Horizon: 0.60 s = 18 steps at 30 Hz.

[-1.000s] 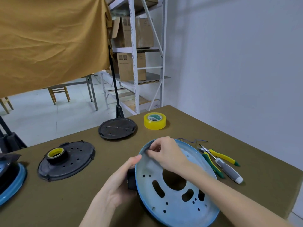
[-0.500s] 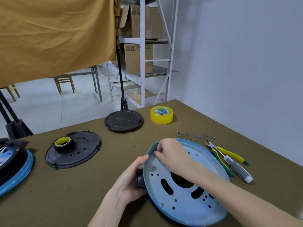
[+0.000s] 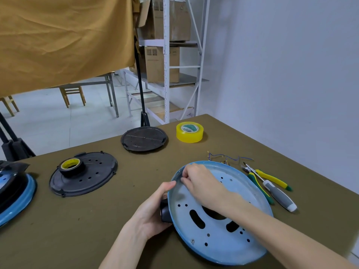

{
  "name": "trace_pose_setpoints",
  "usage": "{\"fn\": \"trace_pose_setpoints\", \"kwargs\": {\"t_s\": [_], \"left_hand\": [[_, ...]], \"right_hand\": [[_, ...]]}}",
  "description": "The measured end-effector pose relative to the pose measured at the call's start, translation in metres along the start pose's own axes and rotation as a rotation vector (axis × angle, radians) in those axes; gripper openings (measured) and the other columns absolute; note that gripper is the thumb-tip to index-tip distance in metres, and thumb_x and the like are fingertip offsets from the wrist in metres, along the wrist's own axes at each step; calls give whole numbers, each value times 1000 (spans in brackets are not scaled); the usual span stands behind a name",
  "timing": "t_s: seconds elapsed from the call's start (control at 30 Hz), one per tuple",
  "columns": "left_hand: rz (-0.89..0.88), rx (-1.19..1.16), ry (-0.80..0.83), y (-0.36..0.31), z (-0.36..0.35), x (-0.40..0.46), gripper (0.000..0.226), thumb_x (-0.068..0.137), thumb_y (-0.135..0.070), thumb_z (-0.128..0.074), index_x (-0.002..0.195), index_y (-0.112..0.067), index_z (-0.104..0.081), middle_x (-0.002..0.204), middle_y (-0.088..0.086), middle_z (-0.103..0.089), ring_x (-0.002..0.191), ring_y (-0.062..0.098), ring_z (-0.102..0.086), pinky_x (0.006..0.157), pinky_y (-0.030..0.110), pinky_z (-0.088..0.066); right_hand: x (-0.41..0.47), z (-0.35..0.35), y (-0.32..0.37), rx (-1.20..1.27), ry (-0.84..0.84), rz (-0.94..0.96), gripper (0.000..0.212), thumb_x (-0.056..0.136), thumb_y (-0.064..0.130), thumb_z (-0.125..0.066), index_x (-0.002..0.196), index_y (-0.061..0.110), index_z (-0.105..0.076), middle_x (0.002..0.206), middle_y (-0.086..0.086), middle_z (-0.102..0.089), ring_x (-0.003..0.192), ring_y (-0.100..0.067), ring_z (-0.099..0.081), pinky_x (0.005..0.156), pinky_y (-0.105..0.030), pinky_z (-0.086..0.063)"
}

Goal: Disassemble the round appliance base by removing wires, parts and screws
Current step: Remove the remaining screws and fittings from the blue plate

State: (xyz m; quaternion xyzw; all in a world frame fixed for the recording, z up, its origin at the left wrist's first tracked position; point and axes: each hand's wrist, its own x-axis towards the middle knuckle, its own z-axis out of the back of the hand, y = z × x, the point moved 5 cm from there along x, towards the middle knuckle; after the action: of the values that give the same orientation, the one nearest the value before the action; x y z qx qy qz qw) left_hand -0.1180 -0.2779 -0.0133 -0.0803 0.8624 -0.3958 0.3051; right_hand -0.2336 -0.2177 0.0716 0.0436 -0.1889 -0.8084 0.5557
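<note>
A round light-blue metal base (image 3: 223, 239) with several holes and slots lies tilted on the table in front of me. My left hand (image 3: 153, 212) grips its left rim, thumb on the edge, fingers round a black part (image 3: 165, 212) underneath. My right hand (image 3: 200, 181) reaches across the base with curled fingers pinching at its upper-left rim; what it pinches is too small to tell. One screw (image 3: 192, 241) sits near the lower edge. A loose thin wire (image 3: 229, 157) lies behind the base.
Yellow-handled cutters (image 3: 270, 177) and a grey-handled screwdriver (image 3: 279, 197) lie right of the base. A yellow tape roll (image 3: 189, 132), a black disc (image 3: 144, 139), a black cover (image 3: 83, 176) carrying a small tape roll, and another blue base (image 3: 15, 193) at far left share the table.
The view has shifted, so everything sits lower and to the right in frame. Both hands keep their hold on the blue base's rim; the right fingers stay at the same spot.
</note>
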Motion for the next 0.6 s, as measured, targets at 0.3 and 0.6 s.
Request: {"fn": "trace_pose_setpoints", "kwargs": {"t_s": [0.3, 0.6], "left_hand": [[-31, 8, 10, -2, -3, -2, 42, 71, -43, -84, 97, -10, -81, 104, 15, -77, 83, 28, -76, 67, 33, -61], [-27, -22, 65, 0, -9, -5, 38, 83, -46, -73, 59, -17, -75, 51, 0, -62, 42, 17, -61, 46, 21, -50]], "right_hand": [[4, 4, -10, 40, 40, 157, 10, 101, 17, -56, 92, 14, -59, 98, -3, -57, 87, -16, -48, 81, -31, -41], [1, -1, -14, 92, -153, -40, 23, 95, 20, -63, 82, 3, -70, 84, -8, -69, 85, -23, -60, 79, -40, -49]]}}
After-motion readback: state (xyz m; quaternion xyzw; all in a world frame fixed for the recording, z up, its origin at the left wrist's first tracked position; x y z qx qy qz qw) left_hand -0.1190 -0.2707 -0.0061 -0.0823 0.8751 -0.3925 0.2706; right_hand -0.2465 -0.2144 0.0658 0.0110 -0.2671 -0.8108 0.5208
